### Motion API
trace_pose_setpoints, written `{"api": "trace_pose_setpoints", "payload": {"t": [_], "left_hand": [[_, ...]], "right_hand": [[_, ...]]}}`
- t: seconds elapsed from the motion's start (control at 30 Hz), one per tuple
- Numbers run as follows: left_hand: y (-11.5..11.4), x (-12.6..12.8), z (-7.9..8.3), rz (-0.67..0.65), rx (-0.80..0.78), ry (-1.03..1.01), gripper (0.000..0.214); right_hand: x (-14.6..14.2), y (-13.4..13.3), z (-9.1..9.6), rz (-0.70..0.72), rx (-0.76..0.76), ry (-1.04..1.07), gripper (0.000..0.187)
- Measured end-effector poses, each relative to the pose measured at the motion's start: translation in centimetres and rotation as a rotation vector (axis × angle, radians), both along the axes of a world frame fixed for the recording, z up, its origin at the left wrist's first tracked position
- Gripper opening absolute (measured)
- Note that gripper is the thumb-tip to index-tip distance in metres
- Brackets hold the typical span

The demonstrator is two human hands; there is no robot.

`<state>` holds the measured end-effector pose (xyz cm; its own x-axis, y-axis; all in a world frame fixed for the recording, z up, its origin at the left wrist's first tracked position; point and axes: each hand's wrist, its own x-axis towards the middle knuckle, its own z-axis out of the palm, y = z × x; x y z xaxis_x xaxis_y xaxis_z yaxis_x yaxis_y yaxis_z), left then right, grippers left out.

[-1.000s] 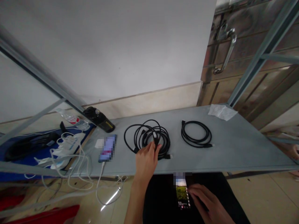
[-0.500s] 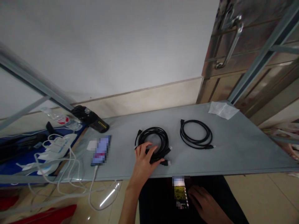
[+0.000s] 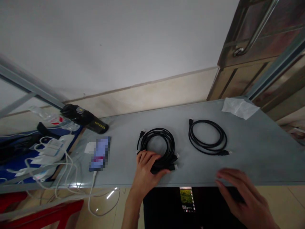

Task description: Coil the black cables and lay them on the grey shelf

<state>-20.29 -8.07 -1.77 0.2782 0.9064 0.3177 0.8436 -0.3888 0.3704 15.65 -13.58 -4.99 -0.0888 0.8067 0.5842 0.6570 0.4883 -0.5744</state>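
Two black cable coils lie on the grey shelf (image 3: 250, 152), which fills most of your view and runs from the cluttered left end to the crumpled tissue (image 3: 239, 107) at the far right corner. Your left hand (image 3: 145, 168) sits on the near side of the thicker coil (image 3: 158, 148), fingers curled over its bunched strands and plugs, thumb underneath, grasping it so the loops stay gathered rather than springing apart. That coil rests at mid-shelf, close to the front edge. Your right hand (image 3: 240, 194) hovers over the front edge, fingers spread and released, holding nothing. Well apart to the right, the thinner coil (image 3: 207, 137) lies flat and untouched, with bare shelf all round it and open room out toward the tissue. Leftward there is less room: a phone (image 3: 99, 153) lies near the front edge with a white lead trailing off it, a black scanner-like device (image 3: 83, 118) lies by the wall, and white chargers (image 3: 51, 149) tangle past the shelf's end. Below the edge, on your lap, a second phone (image 3: 187, 198) lies screen up and lit.
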Motion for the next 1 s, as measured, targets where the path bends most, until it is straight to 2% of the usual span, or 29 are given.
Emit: {"api": "trace_pose_setpoints", "payload": {"t": [0.07,0.17,0.23,0.3,0.43,0.57,0.7,0.83,1.0], "left_hand": [[0.2,0.2,-0.2,0.018,0.012,0.004,0.042],[0.5,1.0,-0.2,0.066,0.021,0.02,0.04],[0.7,2.0,-0.1,0.111,0.026,0.025,0.04],[1.0,3.4,-0.2,0.168,0.029,0.03,0.039],[1.7,6.3,-0.7,0.248,0.038,0.035,0.037],[2.1,7.9,-0.9,0.186,0.039,0.003,0.045],[1.7,7.6,-0.4,0.072,0.057,-0.11,0.055],[1.0,7.1,0.1,0.008,0.131,-0.225,0.044],[0.6,7.2,0.1,-0.013,0.261,-0.249,0.035]], "right_hand": [[0.4,2.7,0.2,-0.055,0.014,-0.068,0.043],[0.4,6.6,0.0,-0.079,-0.017,-0.193,0.064],[0.2,8.3,-0.4,-0.053,-0.037,-0.264,0.066],[0.0,9.2,-0.7,-0.019,-0.026,-0.334,0.06],[-0.2,9.7,-0.8,-0.01,0.01,-0.403,0.042],[-0.1,9.7,-0.5,-0.032,0.01,-0.421,0.033],[-0.2,9.7,-0.5,-0.045,0.018,-0.47,0.029],[-0.3,9.8,-0.4,-0.071,0.014,-0.512,0.034],[-0.4,9.7,-0.2,-0.094,0.058,-0.532,0.033]]}}
